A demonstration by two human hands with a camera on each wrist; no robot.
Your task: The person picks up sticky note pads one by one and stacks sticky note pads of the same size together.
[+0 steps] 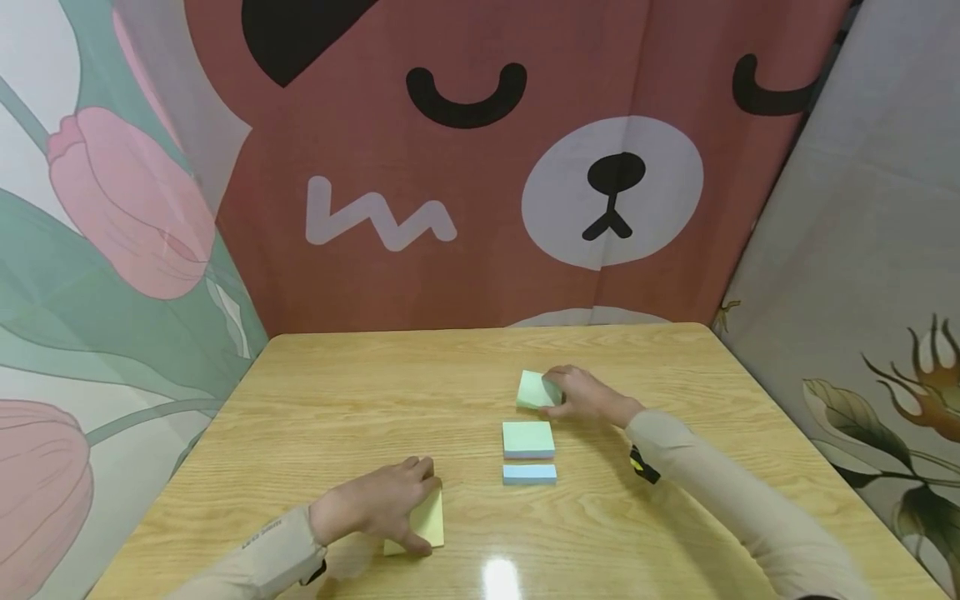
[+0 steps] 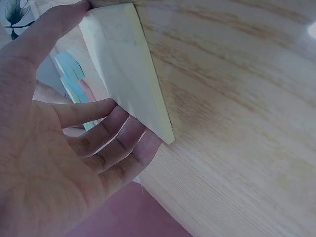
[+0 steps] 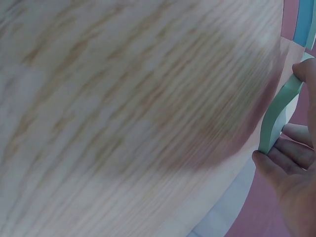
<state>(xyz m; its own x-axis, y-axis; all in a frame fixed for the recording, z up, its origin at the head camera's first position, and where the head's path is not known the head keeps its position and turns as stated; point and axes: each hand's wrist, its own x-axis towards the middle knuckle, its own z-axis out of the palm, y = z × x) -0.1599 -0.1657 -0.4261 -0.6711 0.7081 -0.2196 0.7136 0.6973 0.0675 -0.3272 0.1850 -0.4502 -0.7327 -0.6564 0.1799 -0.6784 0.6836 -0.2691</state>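
Note:
My left hand (image 1: 382, 502) grips a pad of yellow sticky notes (image 1: 430, 521) at the left front of the table. In the left wrist view the thumb is at one end of the yellow pad (image 2: 123, 64) and the fingers are along its other edge. Further back on the right, my right hand (image 1: 588, 395) pinches a pad of light green sticky notes (image 1: 533, 389). The green pad (image 3: 276, 113) bows between thumb and fingers in the right wrist view. Just in front of that hand lie another green-topped pad (image 1: 527, 437) with a bluish lower edge and a blue pad (image 1: 529, 475).
The wooden table (image 1: 360, 392) has a back edge meeting a curtain with a bear print (image 1: 480, 283). Printed fabric hangs on the left (image 1: 150, 350) and right (image 1: 847, 250). Light reflects off the table near the front.

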